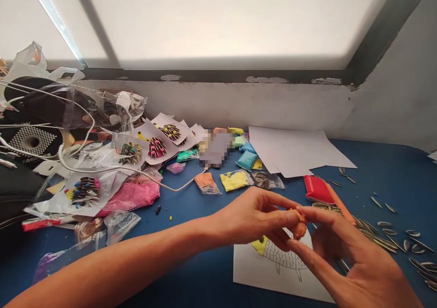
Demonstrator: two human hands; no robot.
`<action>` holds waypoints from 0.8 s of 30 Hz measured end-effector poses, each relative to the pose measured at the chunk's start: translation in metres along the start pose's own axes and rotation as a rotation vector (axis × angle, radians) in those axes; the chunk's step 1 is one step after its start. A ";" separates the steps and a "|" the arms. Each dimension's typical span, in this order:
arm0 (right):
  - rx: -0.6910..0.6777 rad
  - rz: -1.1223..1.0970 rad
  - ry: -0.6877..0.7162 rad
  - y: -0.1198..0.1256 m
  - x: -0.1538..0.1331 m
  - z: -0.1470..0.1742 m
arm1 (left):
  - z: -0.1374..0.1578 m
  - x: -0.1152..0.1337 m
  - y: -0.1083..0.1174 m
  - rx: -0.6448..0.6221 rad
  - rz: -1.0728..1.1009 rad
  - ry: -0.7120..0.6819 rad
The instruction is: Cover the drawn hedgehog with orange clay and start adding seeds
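Between the fingertips of both hands is a small lump of orange modelling clay [300,229], partly covered by the fingers. My left hand [254,218] pinches it from the left. On the other side, the thumb and forefinger of my right hand [355,253] close on the same lump. Below them lies a white sheet with a drawing [251,271] of an animal with thin legs and a body full of short marks. Yellow clay [260,245] fills its head, and my hands hide part of the picture.
Loose sunflower seeds [385,230] spread over the blue table [191,271] at right, near a red clay packet [317,189]. Several clay packets [235,179], blank paper [290,148] and a white cable [136,169] lie behind. Finished seed-and-clay pictures [157,148] and plastic bags crowd the left.
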State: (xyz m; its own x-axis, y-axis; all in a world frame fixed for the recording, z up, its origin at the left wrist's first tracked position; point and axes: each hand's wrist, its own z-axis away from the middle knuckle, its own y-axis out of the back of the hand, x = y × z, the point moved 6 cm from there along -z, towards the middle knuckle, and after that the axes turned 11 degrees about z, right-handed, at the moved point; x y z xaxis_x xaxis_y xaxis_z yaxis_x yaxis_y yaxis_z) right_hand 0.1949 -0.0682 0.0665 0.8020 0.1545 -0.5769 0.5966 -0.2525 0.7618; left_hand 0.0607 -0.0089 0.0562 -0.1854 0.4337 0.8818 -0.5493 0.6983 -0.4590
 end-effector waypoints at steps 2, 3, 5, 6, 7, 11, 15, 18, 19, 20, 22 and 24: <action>0.045 0.028 0.036 0.002 -0.001 0.000 | 0.001 -0.001 -0.004 -0.015 -0.032 0.025; 0.061 0.033 0.057 0.004 -0.002 0.001 | 0.002 0.000 -0.005 -0.017 -0.049 0.039; 0.062 0.050 0.092 0.005 -0.001 0.001 | 0.003 0.001 -0.005 -0.019 -0.088 0.056; 0.061 0.059 0.102 0.005 -0.001 0.001 | 0.004 0.001 -0.004 -0.016 -0.105 0.061; 0.062 0.065 0.111 0.006 -0.002 0.001 | 0.005 0.002 -0.002 -0.014 -0.117 0.063; 0.057 0.048 0.173 0.007 -0.010 0.001 | 0.006 0.002 0.005 0.026 -0.100 0.054; 0.099 -0.029 -0.035 0.011 -0.004 -0.001 | 0.007 0.004 0.009 0.056 -0.067 0.009; 0.037 -0.008 -0.135 0.009 0.002 -0.002 | 0.006 0.003 0.010 0.056 -0.061 -0.011; 0.000 0.006 -0.120 0.007 0.002 -0.002 | 0.006 0.002 0.010 0.054 -0.048 -0.007; -0.028 0.007 -0.111 0.006 0.002 -0.003 | 0.005 0.001 0.009 0.044 -0.028 -0.004; -0.036 -0.034 -0.168 0.006 0.008 -0.003 | 0.004 -0.001 0.007 0.008 0.026 0.006; -0.032 -0.105 -0.234 0.006 0.012 -0.002 | 0.003 -0.001 0.005 -0.008 0.062 0.012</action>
State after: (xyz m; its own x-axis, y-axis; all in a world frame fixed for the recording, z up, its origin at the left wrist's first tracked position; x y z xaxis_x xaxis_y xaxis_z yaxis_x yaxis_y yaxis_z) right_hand 0.2083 -0.0658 0.0644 0.7093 -0.0479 -0.7033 0.6801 -0.2161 0.7005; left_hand 0.0551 -0.0075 0.0531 -0.2086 0.4830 0.8504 -0.5307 0.6745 -0.5133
